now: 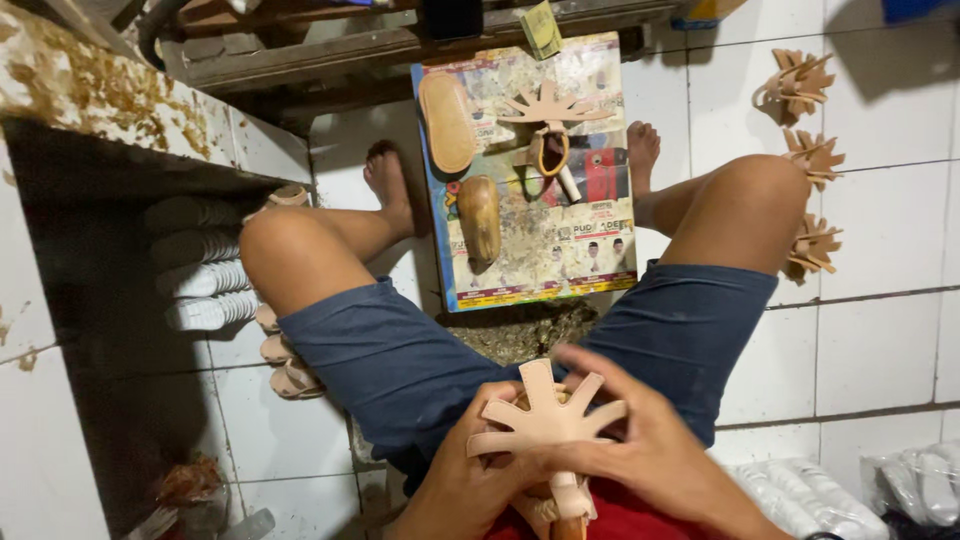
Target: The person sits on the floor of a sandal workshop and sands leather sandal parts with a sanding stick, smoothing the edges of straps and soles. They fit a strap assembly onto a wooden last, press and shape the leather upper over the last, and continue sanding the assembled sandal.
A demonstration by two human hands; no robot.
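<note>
A tan leather sandal upper with several splayed straps (545, 415) rests over a wooden form in my lap. My left hand (462, 478) grips it from below on the left side. My right hand (640, 440) presses on the straps from the right. On the floor between my feet lies a printed board (590, 250) carrying a tan insole (447, 120), a wooden shoe last (479, 218) and another strapped upper (548, 120).
Three more strapped uppers (810, 155) lie on the white tiles at the right. Stacked white soles (200, 270) and tan sandals (285, 365) sit at the left by a dark recess. Bagged white soles (810, 495) are at the bottom right. A wooden bench (330, 45) stands ahead.
</note>
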